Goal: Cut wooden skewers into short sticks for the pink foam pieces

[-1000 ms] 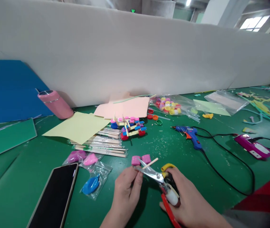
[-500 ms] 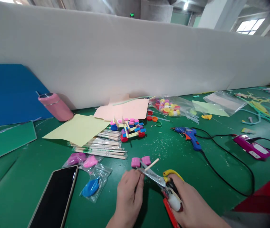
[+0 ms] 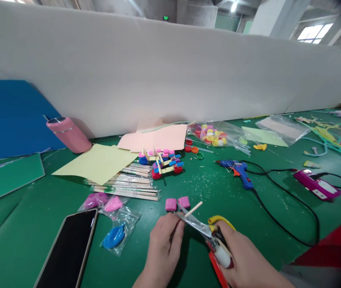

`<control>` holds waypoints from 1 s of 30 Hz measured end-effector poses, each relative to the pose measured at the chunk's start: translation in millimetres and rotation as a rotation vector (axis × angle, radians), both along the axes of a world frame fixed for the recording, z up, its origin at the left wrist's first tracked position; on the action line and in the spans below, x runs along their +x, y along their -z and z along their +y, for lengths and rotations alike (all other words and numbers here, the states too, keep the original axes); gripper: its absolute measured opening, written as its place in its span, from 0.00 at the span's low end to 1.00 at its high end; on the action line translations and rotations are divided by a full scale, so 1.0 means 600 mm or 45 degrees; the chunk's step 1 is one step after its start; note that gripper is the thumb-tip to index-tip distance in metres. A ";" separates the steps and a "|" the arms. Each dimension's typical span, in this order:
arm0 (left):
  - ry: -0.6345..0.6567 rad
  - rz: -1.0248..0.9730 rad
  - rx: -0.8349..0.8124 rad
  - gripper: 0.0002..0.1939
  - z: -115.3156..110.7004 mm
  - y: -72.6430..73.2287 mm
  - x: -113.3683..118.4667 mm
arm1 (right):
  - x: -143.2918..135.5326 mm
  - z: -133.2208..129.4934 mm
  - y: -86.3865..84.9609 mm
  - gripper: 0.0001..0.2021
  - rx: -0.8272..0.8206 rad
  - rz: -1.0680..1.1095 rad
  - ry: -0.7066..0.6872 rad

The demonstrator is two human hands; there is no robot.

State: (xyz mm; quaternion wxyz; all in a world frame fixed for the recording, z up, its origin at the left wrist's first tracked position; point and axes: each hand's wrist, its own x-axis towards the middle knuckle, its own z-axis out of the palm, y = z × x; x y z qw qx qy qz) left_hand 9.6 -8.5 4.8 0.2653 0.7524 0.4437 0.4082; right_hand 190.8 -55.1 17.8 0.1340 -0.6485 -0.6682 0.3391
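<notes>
My left hand [image 3: 166, 244] is closed, pinching a thin wooden stick [image 3: 195, 209] that slants up to the right beyond the fingertips. Its gripped end is hidden. My right hand [image 3: 242, 252] is wrapped round the handles of a pair of scissors [image 3: 199, 227], one handle yellow and the other red. The slightly parted blades cross the stick close to my left fingertips. A white rounded piece [image 3: 223, 256] shows between the scissor handles under my right palm; I cannot make out what it is. Just past the blades lie two pink blocks [image 3: 171, 204].
A phone [image 3: 68, 248] and bagged blue clay [image 3: 114, 237] lie left of my hands. Packed sticks [image 3: 128, 192] and a small colourful model [image 3: 167, 164] stand beyond. To the right are a blue glue gun [image 3: 236, 170], its cable and a purple power strip [image 3: 317, 186].
Both hands, with the stick and scissors, have shifted very slightly to the right. The blades remain across the stick, and the grips look the same.
</notes>
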 end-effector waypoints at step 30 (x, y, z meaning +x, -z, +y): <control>0.135 -0.214 -0.331 0.10 0.013 -0.023 -0.015 | 0.006 -0.004 -0.001 0.08 0.002 0.002 -0.118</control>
